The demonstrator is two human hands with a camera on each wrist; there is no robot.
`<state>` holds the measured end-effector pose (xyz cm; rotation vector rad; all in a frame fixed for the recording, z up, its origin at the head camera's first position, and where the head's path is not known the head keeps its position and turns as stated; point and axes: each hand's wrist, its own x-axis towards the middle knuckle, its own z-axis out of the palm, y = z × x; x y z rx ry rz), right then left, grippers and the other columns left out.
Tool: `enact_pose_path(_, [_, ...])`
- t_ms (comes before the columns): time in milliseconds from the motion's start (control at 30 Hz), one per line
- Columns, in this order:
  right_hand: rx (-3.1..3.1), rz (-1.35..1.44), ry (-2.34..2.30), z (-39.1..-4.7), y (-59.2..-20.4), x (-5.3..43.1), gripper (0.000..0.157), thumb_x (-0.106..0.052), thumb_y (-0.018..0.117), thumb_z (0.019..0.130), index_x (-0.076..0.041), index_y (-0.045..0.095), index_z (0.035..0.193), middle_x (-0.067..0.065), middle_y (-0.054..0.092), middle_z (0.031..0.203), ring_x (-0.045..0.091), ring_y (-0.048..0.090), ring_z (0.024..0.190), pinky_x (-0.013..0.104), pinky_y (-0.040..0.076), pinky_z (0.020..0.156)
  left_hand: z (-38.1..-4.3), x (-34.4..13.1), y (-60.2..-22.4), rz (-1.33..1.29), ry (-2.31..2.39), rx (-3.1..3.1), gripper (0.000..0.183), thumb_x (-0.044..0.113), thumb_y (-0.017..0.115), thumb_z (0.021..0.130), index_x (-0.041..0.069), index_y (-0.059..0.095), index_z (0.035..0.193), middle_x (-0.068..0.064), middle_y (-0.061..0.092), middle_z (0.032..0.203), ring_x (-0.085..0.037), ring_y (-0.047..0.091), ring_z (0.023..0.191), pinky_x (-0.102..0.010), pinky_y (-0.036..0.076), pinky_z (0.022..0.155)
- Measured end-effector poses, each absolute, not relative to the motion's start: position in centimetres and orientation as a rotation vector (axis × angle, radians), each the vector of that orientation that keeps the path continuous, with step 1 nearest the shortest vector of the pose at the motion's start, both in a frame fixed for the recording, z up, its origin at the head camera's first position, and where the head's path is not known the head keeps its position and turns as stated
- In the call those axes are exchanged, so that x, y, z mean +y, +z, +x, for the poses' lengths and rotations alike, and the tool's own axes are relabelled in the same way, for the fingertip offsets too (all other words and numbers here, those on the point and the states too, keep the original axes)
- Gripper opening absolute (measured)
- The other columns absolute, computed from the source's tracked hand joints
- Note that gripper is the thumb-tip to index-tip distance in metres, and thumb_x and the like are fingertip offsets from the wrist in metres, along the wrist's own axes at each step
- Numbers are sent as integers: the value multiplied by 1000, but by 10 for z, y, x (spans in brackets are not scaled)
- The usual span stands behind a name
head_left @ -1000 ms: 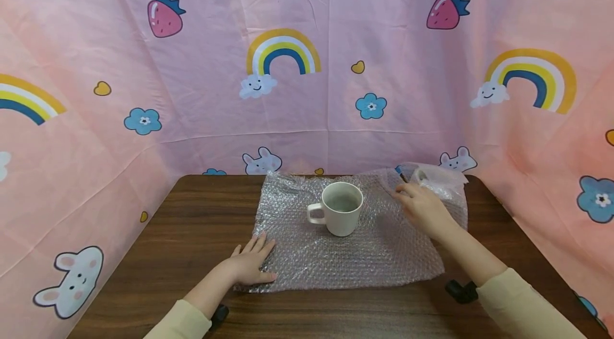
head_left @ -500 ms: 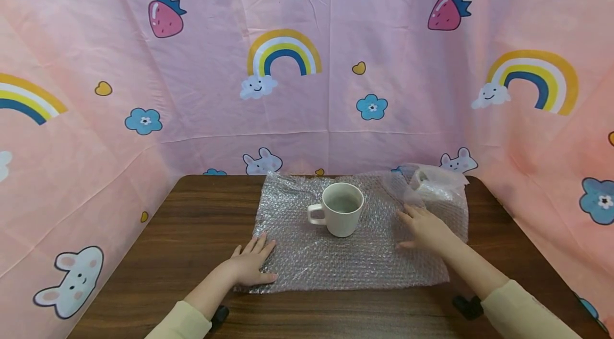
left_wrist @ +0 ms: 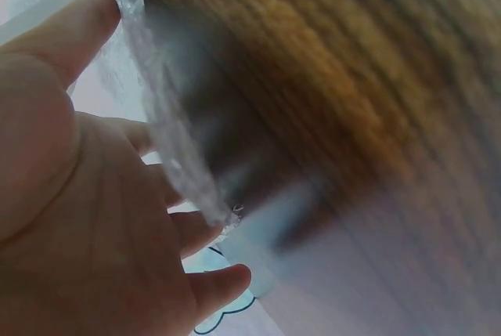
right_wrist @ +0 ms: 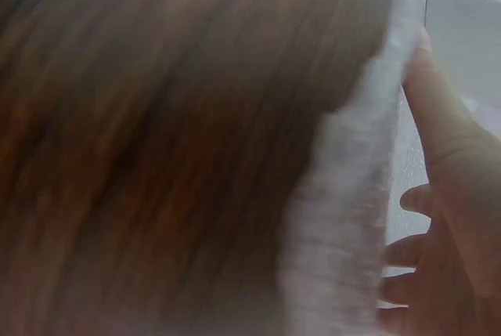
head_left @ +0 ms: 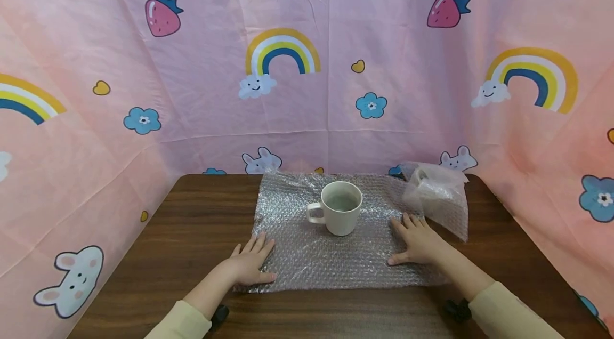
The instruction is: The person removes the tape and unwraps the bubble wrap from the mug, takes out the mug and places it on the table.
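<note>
A white mug (head_left: 342,217) stands upright on a sheet of clear bubble wrap (head_left: 326,264), its handle toward the left. My left hand (head_left: 250,265) rests with spread, straight fingers on the sheet's front left corner. On the right part of the sheet lies my right hand (head_left: 418,240), its fingers also spread and the thumb toward the mug. In the left wrist view the bubble wrap edge (left_wrist: 176,148) runs past the fingers. The right wrist view has the right hand (right_wrist: 454,211) behind a raised wrap edge (right_wrist: 340,187), with the mug (right_wrist: 466,50) beyond the thumb.
A whitish roll (head_left: 434,190) covered by a loose bubble wrap flap sits at the back right corner of the dark wooden table (head_left: 201,211). A pink patterned cloth (head_left: 331,94) hangs behind the table and along both sides.
My right hand has come back from near the roll toward the front and now lies on the sheet. The wrap's flap beside the roll has shifted. Left hand and mug stay put.
</note>
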<state>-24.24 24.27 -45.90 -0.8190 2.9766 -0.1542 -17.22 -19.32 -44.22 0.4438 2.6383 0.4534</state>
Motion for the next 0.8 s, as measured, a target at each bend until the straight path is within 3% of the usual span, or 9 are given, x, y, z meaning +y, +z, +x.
enact_pose_path(433, [2778,-609,-424,-246,-456,237,117,-65,76,65,-2,26,150,42,12,146,59,9,133,70,10,102,-173,-193,-439,445,467,2656,87,45,65,88,-1,24,150,-28,6,154,-48,5,139,-69,4,103])
enact_pose_path(700, [2750,-585,-420,-248,-453,234,117,-63,77,65,-2,25,150,43,11,146,59,7,133,70,9,102,-182,-189,-433,451,381,2776,84,44,78,78,1,43,141,-27,29,148,-49,25,133,-69,21,100])
enact_pose_path(800, [2733,-575,-418,-247,-451,234,117,-61,78,66,-1,25,150,43,10,145,60,7,133,71,9,101,-188,-186,-430,456,387,2785,75,42,77,79,-1,50,134,-27,37,141,-49,32,128,-67,27,98])
